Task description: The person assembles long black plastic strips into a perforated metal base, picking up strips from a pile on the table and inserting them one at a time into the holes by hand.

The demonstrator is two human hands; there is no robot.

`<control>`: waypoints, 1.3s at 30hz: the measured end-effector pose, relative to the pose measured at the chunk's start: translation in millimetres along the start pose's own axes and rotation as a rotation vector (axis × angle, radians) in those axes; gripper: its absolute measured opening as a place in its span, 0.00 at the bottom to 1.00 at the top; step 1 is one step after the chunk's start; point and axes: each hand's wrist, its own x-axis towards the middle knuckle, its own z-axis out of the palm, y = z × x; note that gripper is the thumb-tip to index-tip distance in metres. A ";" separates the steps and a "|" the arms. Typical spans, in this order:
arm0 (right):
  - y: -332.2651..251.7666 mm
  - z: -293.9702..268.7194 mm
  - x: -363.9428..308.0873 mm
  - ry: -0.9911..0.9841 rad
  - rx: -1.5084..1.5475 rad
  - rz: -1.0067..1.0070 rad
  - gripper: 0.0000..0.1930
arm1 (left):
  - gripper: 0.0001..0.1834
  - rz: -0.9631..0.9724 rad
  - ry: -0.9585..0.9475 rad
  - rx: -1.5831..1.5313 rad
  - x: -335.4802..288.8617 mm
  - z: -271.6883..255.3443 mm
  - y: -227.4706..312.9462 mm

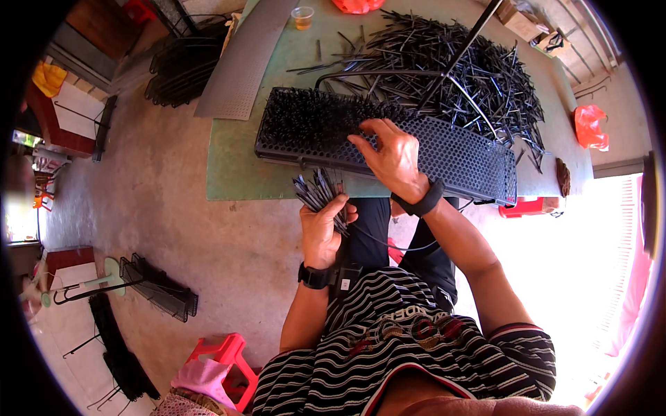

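A bundle of thin black strips (320, 191) is gripped in my left hand (321, 225), just in front of the table's near edge. Above a long black perforated rack (451, 149) is my right hand (392, 156), its thumb and fingers curled at the edge of the strips standing in it. Whatever lies between those fingertips is too dark to make out. Upright black strips (305, 121) crowd the rack's left part, while bare holes show in its right part. A black metal bar frame (388, 72) rises behind the rack.
Loose black strips (465, 83) are heaped on the green table (236, 166) behind the rack. A grey perforated sheet (246, 62) and a cup of amber liquid (302, 18) lie left of the heap. A red stool (225, 353) and black racks (159, 288) stand on the floor.
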 end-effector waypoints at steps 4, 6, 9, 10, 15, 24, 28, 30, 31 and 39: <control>1.5 -1.4 -18.5 -0.305 0.402 0.339 0.10 | 0.08 -0.008 -0.050 -0.017 -1.1 10.6 -1.9; -1.2 -4.2 -18.5 -0.354 0.525 0.531 0.08 | 0.09 0.000 -0.051 -0.032 1.0 10.4 -5.1; -5.8 -5.6 -9.7 -0.021 0.611 0.385 0.06 | 0.09 0.055 0.018 0.037 6.0 5.2 -9.5; -8.3 -5.2 -6.6 0.095 0.620 0.331 0.06 | 0.09 0.060 0.020 0.045 6.7 3.4 -9.1; -0.9 7.3 -0.8 0.189 0.466 0.098 0.05 | 0.09 0.080 0.050 0.046 5.7 1.6 -3.8; 16.5 19.3 2.7 0.079 0.020 -0.307 0.03 | 0.06 0.087 0.091 0.024 3.3 4.6 -1.0; 7.1 11.1 0.7 0.037 -0.024 -0.171 0.06 | 0.07 0.088 0.091 0.039 2.0 6.4 0.0; 1.4 6.2 -8.8 -0.093 0.104 0.030 0.08 | 0.07 0.076 0.072 0.016 2.4 4.7 -2.5; 3.4 3.9 -15.2 -0.211 0.191 0.133 0.08 | 0.07 0.068 0.058 0.004 2.5 5.7 -3.4; -9.7 -2.1 -11.0 0.070 0.578 0.284 0.10 | 0.06 0.072 0.036 0.037 1.2 13.8 -3.3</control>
